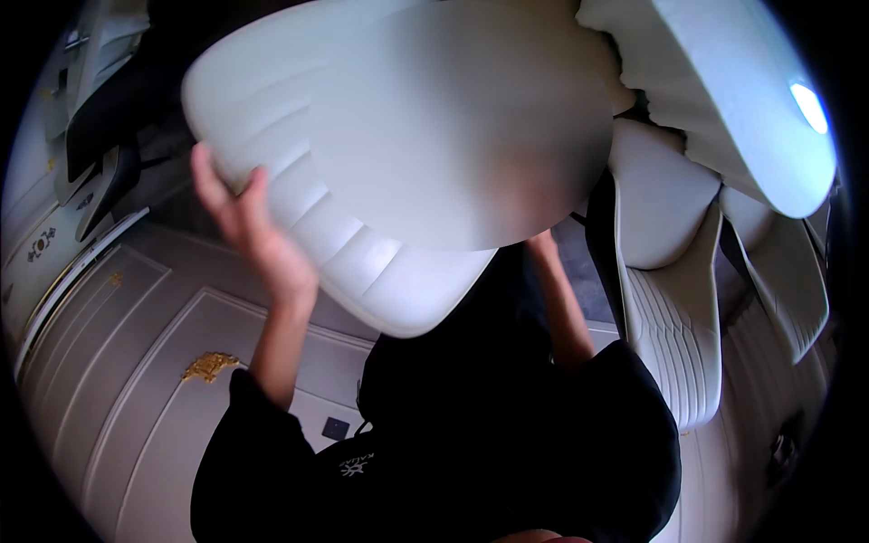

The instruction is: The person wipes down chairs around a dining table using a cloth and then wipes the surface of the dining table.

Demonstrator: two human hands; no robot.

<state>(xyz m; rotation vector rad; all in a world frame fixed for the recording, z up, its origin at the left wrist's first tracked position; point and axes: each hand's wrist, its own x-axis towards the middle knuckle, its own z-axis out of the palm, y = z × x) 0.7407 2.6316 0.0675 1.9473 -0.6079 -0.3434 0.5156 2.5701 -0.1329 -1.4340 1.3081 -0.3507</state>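
A large white padded chair (389, 271) with stitched channels fills the upper middle, tilted and close to me. My left hand (262, 231) is at its left edge. The thumb lies toward the padded face and the fingers reach along the outer side, holding the rim. My right hand (529, 195) is at the chair's lower right part, inside a blurred patch. Its fingers cannot be made out there, only the wrist and forearm below. The blur also hides the middle of the chair.
On the right stand more white chairs (670, 308) with ribbed padding. A white tabletop with a wavy edge (733, 100) reaches in at the upper right. Behind me is a panelled wall (136, 434) with a gold ornament (211, 366) and a dark socket (335, 428).
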